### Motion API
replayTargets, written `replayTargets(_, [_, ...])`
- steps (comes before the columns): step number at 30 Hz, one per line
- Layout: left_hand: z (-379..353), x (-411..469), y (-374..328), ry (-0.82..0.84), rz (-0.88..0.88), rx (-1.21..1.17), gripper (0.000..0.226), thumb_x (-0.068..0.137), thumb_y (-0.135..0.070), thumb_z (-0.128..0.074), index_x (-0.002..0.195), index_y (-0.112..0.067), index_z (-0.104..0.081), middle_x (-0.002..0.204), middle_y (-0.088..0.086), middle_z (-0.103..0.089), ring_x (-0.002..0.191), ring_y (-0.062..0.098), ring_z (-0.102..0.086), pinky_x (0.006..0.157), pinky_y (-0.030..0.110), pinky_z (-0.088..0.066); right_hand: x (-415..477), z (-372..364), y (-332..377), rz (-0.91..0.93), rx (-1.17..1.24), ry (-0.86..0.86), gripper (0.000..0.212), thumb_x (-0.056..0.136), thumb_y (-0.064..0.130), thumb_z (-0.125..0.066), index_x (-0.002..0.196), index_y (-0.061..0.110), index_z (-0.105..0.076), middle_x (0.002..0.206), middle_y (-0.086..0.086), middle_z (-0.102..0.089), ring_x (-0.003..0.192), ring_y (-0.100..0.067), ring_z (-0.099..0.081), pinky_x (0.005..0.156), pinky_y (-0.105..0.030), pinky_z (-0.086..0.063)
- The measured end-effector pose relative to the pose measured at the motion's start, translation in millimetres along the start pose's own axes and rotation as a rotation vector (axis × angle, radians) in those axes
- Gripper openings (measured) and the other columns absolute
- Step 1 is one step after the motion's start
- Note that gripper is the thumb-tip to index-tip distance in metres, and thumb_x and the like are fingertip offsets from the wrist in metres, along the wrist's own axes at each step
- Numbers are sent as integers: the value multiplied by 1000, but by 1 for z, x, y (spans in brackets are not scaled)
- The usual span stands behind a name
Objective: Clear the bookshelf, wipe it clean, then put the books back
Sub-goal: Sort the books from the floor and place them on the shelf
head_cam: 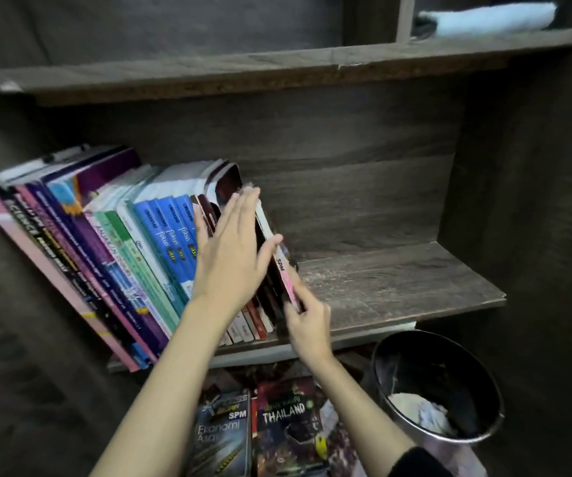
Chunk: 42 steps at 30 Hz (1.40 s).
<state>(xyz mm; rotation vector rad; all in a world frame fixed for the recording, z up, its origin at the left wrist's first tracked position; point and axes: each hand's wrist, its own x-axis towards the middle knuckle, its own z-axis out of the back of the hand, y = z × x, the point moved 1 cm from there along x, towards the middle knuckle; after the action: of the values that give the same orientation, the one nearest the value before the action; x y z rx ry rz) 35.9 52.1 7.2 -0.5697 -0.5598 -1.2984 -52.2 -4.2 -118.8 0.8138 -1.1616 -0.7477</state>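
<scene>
Books lie nearest, on the floor under the shelf: a dark one titled Ekonomi (221,438) and, touching its right edge, one titled Thailand (286,432), both face up. Just right of them stands a black bin (449,370) with crumpled paper (418,407) at its bottom. A black sleeve (415,463) covers the right forearm at the lower edge of the view.

Above these, the right grip (307,327) is closed on the lower end of a thin book with SPM on its white and pink spine (283,266), fingers curled round its bottom corner at the front lip of the shelf board (398,287). This book is the rightmost of the row and leans to the left.

The left grip (229,249) is open: fingers straight and together, palm laid flat against the dark books just left of the SPM book, thumb spread towards that book's spine. The fingertips are blurred.

The row of books (105,242) fills the left half of the board, all tilted left; blue spines marked fokus (171,232) stand beside the left grip, and a pink book (37,270) ends the row at the far left.

Farther up runs the upper shelf (277,67), and in its right compartment lies a light blue cloth (484,17).
</scene>
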Motion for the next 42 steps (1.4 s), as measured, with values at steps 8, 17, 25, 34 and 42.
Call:
replayTargets(8, [-13, -5, 17, 68, -30, 204, 66, 82, -45, -65, 133, -8, -50, 133, 4, -58, 138, 23, -35, 108, 52, 17, 7, -5, -23, -158, -57, 246, 70, 82, -3, -56, 138, 39, -45, 132, -1, -59, 110, -17, -61, 97, -14, -38])
replayTargets(17, [-6, 7, 22, 103, -76, 477, 75, 80, -58, -55, 137, -11, -47, 139, 2, -52, 131, 20, -40, 101, 62, 21, 11, 14, -40, -241, -86, 272, 41, 76, 1, -73, 114, 15, -67, 104, 0, -68, 91, -16, -64, 90, -33, -51])
replayTargets(25, [-23, 25, 29, 98, -115, 515, 71, 74, -51, -68, 125, -4, -57, 116, 7, -66, 123, 25, -48, 99, 65, 14, 22, -1, -49, -226, -185, 222, 43, 83, 8, -68, 125, 15, -63, 114, -3, -69, 105, -17, -64, 99, -31, -46])
replayTargets(34, [-27, 24, 25, 86, -65, 557, 68, 80, -48, -64, 132, -6, -50, 125, 5, -60, 125, 23, -44, 98, 63, 17, 32, -2, -55, -209, -189, 231, 42, 84, 1, -66, 124, 10, -61, 119, -5, -67, 112, -11, -60, 103, -16, -37])
replayTargets(42, [-40, -27, 15, -167, -161, 320, 44, 83, -23, -57, 126, -13, -59, 130, 3, -59, 128, 22, -47, 111, 61, -1, 22, 15, -33, -142, -490, 228, 33, 90, 17, -56, 122, 20, -63, 111, -9, -69, 105, -27, -63, 89, -34, -49])
